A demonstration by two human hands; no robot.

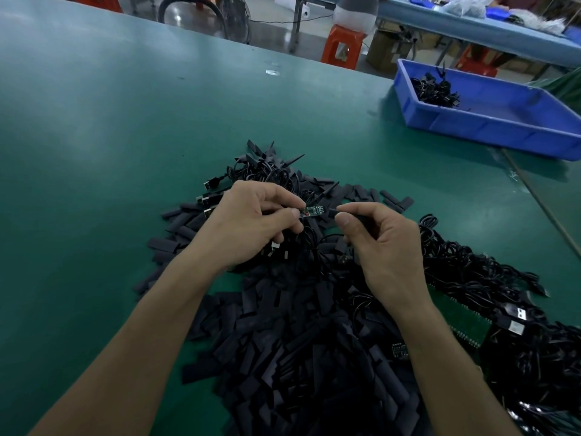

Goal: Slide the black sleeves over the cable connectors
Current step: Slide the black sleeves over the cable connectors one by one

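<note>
— Over the pile of black sleeves (298, 357) on the green table (125, 136), what is held?
— A small circuit board (311, 211) on a cable end is pinched by the left hand (251, 221), thumb and fingers curled round its near end. One black sleeve (332, 211) is pinched by the right hand (386, 250), with its mouth just beside the board's free end and not yet on.
— Handling?
— The sleeve is judged light, soft and easily flattened. It is best held at the rear so the mouth is kept open. The board is judged stiff but fragile where the wires join, so the edges are to be gripped, not the components.
— Rest?
— A cable bundle (471, 272) is seen at right, and a blue bin (490, 127) at far right with some cables inside.
</note>
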